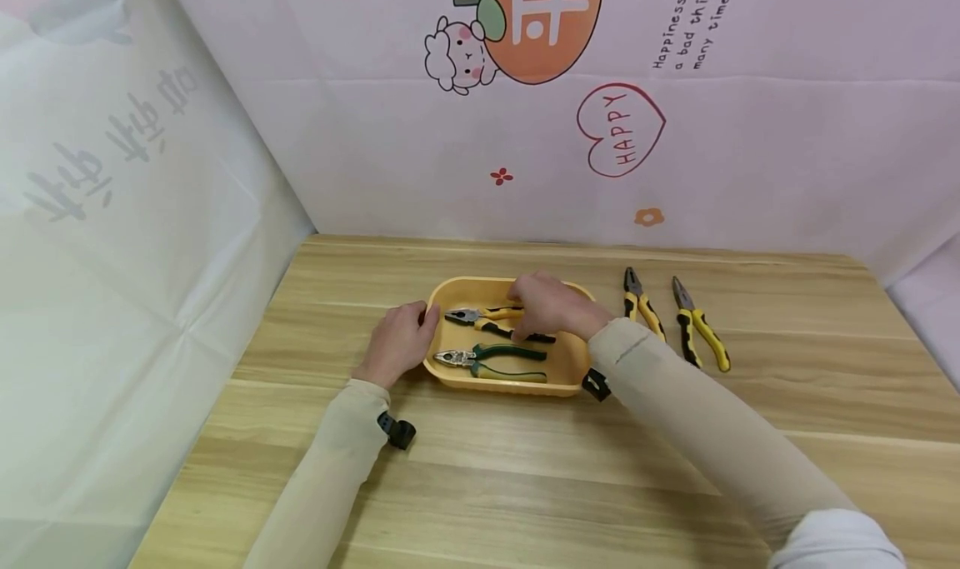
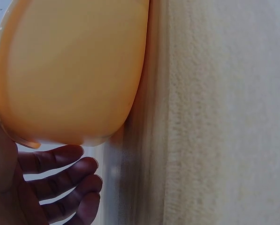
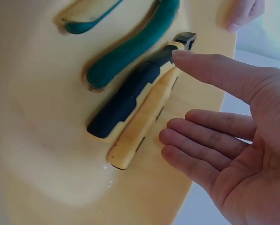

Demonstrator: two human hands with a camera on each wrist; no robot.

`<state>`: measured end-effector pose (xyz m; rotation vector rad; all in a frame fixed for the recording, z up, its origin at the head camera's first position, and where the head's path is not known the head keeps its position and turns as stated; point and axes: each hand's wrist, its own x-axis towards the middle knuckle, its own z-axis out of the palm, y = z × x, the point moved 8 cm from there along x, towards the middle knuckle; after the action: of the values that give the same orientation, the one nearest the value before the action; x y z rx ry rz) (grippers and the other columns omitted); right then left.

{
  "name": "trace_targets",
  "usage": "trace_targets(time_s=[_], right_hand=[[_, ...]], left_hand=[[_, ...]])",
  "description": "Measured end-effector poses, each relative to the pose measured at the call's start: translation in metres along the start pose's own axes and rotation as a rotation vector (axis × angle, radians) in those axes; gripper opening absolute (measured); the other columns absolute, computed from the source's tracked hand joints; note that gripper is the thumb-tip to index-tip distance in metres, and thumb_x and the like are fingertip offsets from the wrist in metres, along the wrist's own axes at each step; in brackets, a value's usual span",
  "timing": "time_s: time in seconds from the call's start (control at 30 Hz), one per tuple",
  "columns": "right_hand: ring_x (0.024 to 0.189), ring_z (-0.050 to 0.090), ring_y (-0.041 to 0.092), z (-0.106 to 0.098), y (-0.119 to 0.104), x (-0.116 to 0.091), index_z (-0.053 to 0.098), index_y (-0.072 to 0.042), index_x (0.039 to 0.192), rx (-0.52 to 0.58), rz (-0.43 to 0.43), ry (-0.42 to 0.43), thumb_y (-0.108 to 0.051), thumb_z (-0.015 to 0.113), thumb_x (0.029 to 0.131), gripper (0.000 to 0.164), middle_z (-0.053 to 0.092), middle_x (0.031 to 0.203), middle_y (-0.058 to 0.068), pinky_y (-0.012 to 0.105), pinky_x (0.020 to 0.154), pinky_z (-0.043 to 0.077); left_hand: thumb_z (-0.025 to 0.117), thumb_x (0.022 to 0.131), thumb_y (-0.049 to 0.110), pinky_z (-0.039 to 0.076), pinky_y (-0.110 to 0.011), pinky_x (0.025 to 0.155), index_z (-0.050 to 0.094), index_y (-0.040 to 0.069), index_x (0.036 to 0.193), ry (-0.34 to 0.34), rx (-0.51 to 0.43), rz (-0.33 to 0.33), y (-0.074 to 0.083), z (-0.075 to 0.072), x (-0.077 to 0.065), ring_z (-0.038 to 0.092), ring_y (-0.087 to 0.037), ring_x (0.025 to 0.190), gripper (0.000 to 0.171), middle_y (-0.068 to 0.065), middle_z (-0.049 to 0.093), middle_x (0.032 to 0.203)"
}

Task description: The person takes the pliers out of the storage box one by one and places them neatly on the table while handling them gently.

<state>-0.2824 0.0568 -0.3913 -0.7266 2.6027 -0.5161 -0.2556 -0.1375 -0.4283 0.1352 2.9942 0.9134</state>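
Note:
A yellow plastic tray [image 1: 506,389] stands on the table. My left hand [image 1: 395,341] grips its left end, thumb over the rim and fingers along the outside wall, as the left wrist view of the tray [image 2: 74,70] also shows. Inside lie combination pliers with yellow-and-black handles [image 1: 463,316] and, nearer me, pliers with green handles [image 1: 517,351]. Over the yellow-and-black pair reaches my right hand [image 1: 553,304], which hides part of its handles. In the right wrist view its fingers are extended, with the thumb [image 3: 210,68] close to the black handle [image 3: 130,93].
Two more pliers with yellow-and-black handles lie on the table right of the tray: one [image 1: 633,282] partly behind my right sleeve, the other [image 1: 684,296] farther right. A printed white cloth [image 1: 390,152] hangs behind the wooden table [image 1: 480,486].

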Motion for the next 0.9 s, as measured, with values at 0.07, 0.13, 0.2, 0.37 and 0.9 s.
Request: trace_targets(time_s=[0.07,0.13,0.2,0.37,0.9], right_hand=[[0.083,0.056,0.02,-0.002,-0.002,0.002,0.07,0.005,0.115,-0.007,-0.023,-0.002,-0.015,0.088,0.081,0.043,0.067,0.106,0.012,0.037,0.074,0.05],[0.068,0.047,0.014,-0.005,-0.005,0.003,0.069,0.0,0.093,-0.017,-0.045,0.004,-0.015,0.088,0.081,0.027,0.06,0.084,0.004,0.032,0.064,0.043],[0.061,0.032,0.013,-0.006,-0.007,0.005,0.058,-0.006,0.075,-0.012,-0.056,0.0,-0.015,0.087,0.081,0.031,0.043,0.07,-0.001,0.031,0.059,0.032],[0.06,0.028,0.012,-0.007,-0.009,0.008,0.047,-0.012,0.069,-0.006,-0.065,0.003,-0.016,0.086,0.083,0.042,0.04,0.069,-0.002,0.032,0.061,0.03],[0.058,0.018,0.014,0.0,0.0,0.017,0.039,-0.012,0.065,0.02,-0.076,0.01,-0.014,0.087,0.082,0.051,0.02,0.064,-0.002,0.034,0.061,0.022]], left_hand=[[0.043,0.11,0.034,0.038,-0.032,0.052,0.053,0.011,0.076,0.003,-0.001,0.002,0.0,-0.001,0.0,0.049,-0.02,0.056,0.042,-0.005,0.051,0.066],[0.043,0.11,0.035,0.038,-0.032,0.052,0.053,0.011,0.076,0.007,0.001,0.006,-0.001,-0.001,0.001,0.049,-0.02,0.056,0.042,-0.005,0.051,0.066],[0.043,0.11,0.035,0.038,-0.032,0.052,0.053,0.011,0.076,0.011,0.0,0.007,-0.001,-0.001,0.0,0.049,-0.02,0.056,0.043,-0.005,0.051,0.065],[0.043,0.11,0.034,0.039,-0.032,0.051,0.053,0.011,0.076,0.012,-0.003,0.014,-0.001,0.0,0.0,0.05,-0.02,0.055,0.042,-0.005,0.051,0.065],[0.043,0.11,0.034,0.039,-0.032,0.051,0.053,0.011,0.076,0.01,-0.017,0.015,-0.003,0.003,0.001,0.05,-0.02,0.055,0.042,-0.005,0.051,0.064]])
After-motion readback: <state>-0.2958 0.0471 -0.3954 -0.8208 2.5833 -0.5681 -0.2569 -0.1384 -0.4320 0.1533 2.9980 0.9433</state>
